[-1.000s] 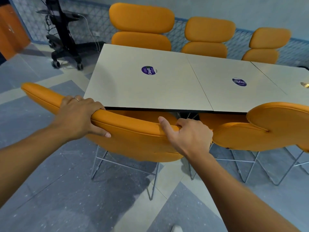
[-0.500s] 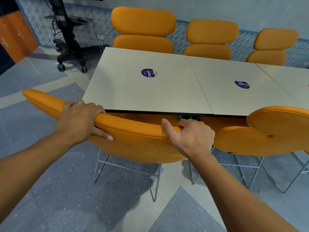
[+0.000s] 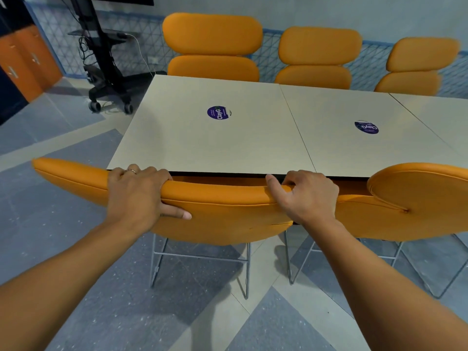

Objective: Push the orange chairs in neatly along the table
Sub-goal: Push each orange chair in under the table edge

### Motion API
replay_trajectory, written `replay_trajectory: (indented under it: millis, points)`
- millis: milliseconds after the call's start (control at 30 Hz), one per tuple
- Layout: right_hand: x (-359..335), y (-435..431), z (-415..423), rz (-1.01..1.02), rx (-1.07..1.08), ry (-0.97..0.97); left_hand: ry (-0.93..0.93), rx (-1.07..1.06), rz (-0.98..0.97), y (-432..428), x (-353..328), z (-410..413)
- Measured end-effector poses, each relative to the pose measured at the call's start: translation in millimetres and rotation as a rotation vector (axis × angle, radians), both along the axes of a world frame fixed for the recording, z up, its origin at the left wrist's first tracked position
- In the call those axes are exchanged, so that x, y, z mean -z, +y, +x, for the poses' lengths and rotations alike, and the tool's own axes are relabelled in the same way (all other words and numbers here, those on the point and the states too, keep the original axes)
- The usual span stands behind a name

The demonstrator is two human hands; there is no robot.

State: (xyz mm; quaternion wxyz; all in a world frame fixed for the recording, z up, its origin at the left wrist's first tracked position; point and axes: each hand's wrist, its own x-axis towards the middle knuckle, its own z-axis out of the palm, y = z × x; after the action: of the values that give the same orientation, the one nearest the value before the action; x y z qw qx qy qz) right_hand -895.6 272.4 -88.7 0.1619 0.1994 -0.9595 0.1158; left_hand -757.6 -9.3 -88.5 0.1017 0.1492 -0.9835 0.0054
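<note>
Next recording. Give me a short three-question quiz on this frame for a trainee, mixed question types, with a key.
1. True or false: the left hand and the right hand both grip the top edge of the near chair.
2. How many orange chairs show on the far side of the table?
3. How many round purple stickers show on the tabletop? A) one B) two C) four

Key: 1 true; 2 three; 3 B.
</note>
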Motion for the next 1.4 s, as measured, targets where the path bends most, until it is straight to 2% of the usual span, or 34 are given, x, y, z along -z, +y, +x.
replay_trajectory:
  millis: [333, 667, 1267, 1400]
  points:
    - [5, 36, -58, -0.058, -0.064, 0.029, -0.008, -0.103, -0.040, 54, 1, -29]
    - [4, 55, -88, -0.064, -0.086, 0.040, 0.031, -0.117, -0.051, 81, 3, -45]
    - [9, 58, -44, -0.097, 0.045, -0.009, -0.010, -0.034, -0.062, 67, 4, -28]
    - [7, 61, -41, -0.087, 0.026, -0.003, -0.036, -0.069, -0.054, 73, 0, -25]
